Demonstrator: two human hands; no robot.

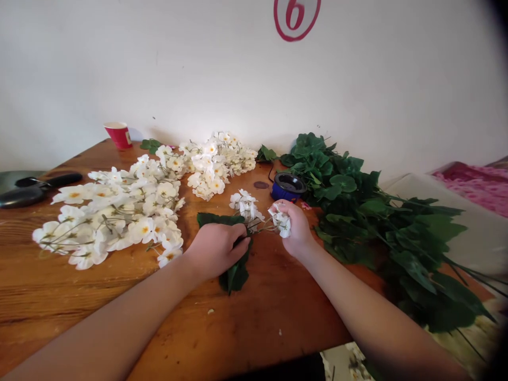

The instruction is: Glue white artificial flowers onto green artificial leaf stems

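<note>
My left hand (216, 248) is closed around a bunch of dark green leaves (234, 272) and the stems of a white flower sprig (246, 205) lying on the wooden table (246, 323). A little to the right, my right hand (296, 227) pinches a small cluster of white blossoms (282, 222) on the same sprig. Thin stems run between the two hands.
A large heap of white artificial flowers (119, 211) lies at the left, another (216, 161) at the back. Green leafy branches (377, 222) pile up at the right. A blue round container (288, 186), a red paper cup (118, 135) and black tools (35, 188) stand around.
</note>
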